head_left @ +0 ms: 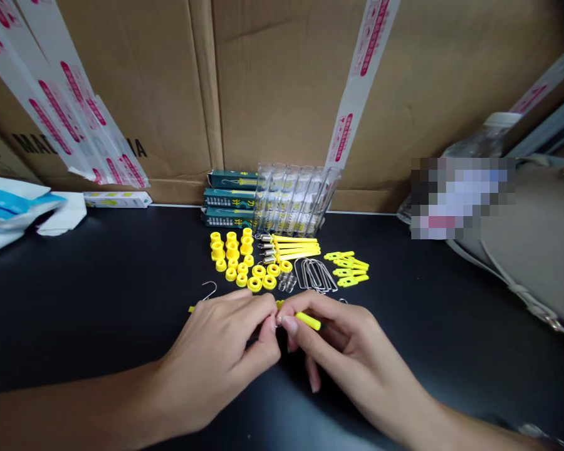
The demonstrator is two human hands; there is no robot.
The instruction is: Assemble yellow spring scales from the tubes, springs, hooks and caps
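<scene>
My left hand [230, 341] is closed, its thumb and forefinger pinched together at the fingertips of my right hand. My right hand [343, 338] is closed around a bright yellow plastic piece [309, 321], whose rounded end sticks out between the fingers. Something small and shiny lies where the fingertips meet, too covered to make out. Beyond my left knuckles a metal hook [209, 290] shows, with a bit of yellow beside it. Just past both hands are yellow caps [232, 250], yellow rings [255, 284], small springs [287, 281] and bent wire loops [316, 275].
Yellow strips with metal springs [291, 248] lie behind the loops, flat yellow tabs [350, 272] to their right. Clear tubes [294, 197] stand before stacked green boxes [230, 198]. A cardboard carton [272, 81] walls off the back. A bottle [479, 141] and grey bag [531, 250] occupy the right.
</scene>
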